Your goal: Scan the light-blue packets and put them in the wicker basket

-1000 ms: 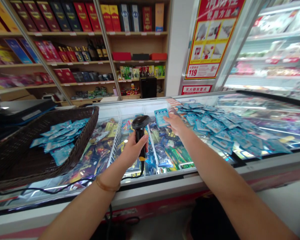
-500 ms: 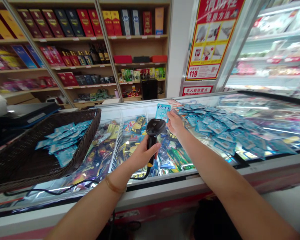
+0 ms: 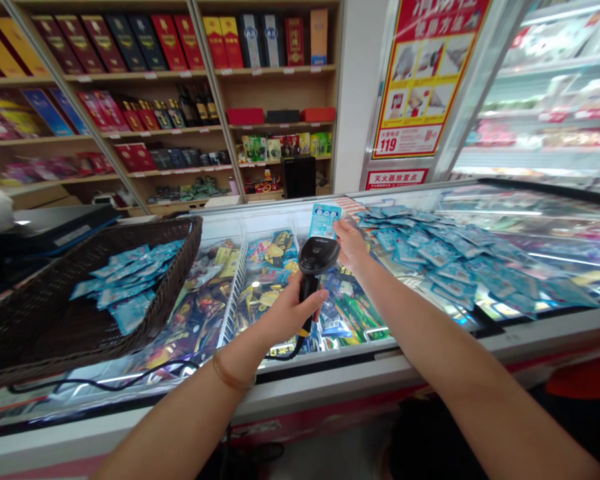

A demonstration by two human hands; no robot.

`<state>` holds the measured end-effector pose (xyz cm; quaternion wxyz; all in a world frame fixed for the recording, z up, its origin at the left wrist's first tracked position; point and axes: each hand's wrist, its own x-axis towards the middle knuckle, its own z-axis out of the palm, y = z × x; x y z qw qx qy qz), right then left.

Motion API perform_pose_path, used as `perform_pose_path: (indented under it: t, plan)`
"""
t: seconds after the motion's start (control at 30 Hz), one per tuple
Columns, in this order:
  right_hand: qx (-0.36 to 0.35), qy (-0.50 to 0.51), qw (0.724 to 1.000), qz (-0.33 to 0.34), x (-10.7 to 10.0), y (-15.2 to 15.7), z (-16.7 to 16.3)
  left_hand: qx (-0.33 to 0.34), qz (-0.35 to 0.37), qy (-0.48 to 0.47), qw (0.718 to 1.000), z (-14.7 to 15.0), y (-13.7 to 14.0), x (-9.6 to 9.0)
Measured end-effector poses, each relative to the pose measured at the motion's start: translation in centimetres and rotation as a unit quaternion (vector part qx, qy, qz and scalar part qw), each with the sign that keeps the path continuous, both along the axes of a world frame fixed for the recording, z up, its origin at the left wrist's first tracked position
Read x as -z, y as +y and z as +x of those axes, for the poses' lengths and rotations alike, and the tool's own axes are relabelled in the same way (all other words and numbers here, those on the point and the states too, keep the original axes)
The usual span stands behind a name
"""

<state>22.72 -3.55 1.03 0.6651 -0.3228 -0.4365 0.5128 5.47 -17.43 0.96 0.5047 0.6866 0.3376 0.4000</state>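
Observation:
My left hand (image 3: 293,307) is wrapped round the handle of a black barcode scanner (image 3: 320,255), its head tilted up and away from me. Just beyond the scanner, my right hand (image 3: 351,244) pinches the right edge of a small light-blue packet (image 3: 325,220). The scanner's head covers the packet's lower part. To the right, a spread pile of similar blue packets (image 3: 445,257) lies on the freezer's glass top. At the left, several more blue packets (image 3: 130,283) lie heaped in a dark brown woven basket (image 3: 180,273).
Beneath my hands is a glass-topped chest freezer (image 3: 330,370) filled with wrapped goods. The scanner's black cable (image 3: 130,381) trails left across it. Behind stand shelves (image 3: 275,73) of boxes and bottles, a red poster (image 3: 415,87) and a lit display fridge (image 3: 555,100).
The scanner in my left hand has moved slightly right and nearer the packet. My right hand still holds the packet in almost the same place.

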Motion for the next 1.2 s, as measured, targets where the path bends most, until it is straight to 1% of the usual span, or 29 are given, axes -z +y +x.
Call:
perform_pose_path:
  t: [0.13, 0.33, 0.57, 0.63, 0.67, 0.77, 0.83, 0.9, 1.0, 1.1, 1.2]
  plan:
    - [0.000, 0.006, 1.000, 0.000, 0.1, 0.0, 0.0, 0.003, -0.007, -0.008, 1.000, 0.0, 0.0, 0.1]
    - [0.013, -0.032, 0.999, 0.001, 0.1, -0.1, 0.0, 0.005, -0.027, -0.020, 0.999, 0.0, -0.1, 0.0]
    - [0.011, 0.030, 0.999, 0.009, 1.1, 0.9, 0.1, 0.014, -0.023, -0.007, 1.000, 0.1, 0.1, 0.1]
    - [0.029, 0.039, 0.999, -0.009, 1.4, 1.2, 0.1, -0.006, -0.027, -0.019, 0.999, 0.2, -0.1, -0.2]
    - [0.040, 0.043, 0.998, -0.028, 1.6, 1.4, 0.0, -0.029, -0.031, -0.031, 0.999, 0.2, -0.3, -0.5]
    - [0.055, 0.045, 0.992, -0.106, 1.7, 1.7, -1.2, -0.138, -0.063, -0.087, 0.985, -0.5, -0.8, -2.0]
    - [0.035, 0.032, 0.989, -0.143, 1.3, 2.0, -3.2, -0.208, -0.090, -0.132, 0.965, -1.8, -1.1, -3.4]
    - [-0.009, 0.016, 0.989, -0.146, 0.4, 2.3, -6.2, -0.266, -0.099, -0.181, 0.942, -3.8, -1.4, -4.8]
    - [-0.084, -0.004, 0.988, -0.133, -1.8, 2.4, -12.6, -0.337, -0.061, -0.237, 0.909, -7.8, -2.1, -6.4]
    - [-0.125, -0.015, 0.982, -0.142, -4.5, 1.9, -19.9, -0.394, -0.028, -0.250, 0.884, -12.0, -3.1, -7.2]
    - [-0.213, -0.033, 0.968, -0.129, -6.6, 0.7, -25.9, -0.440, -0.017, -0.245, 0.864, -15.2, -4.4, -7.5]
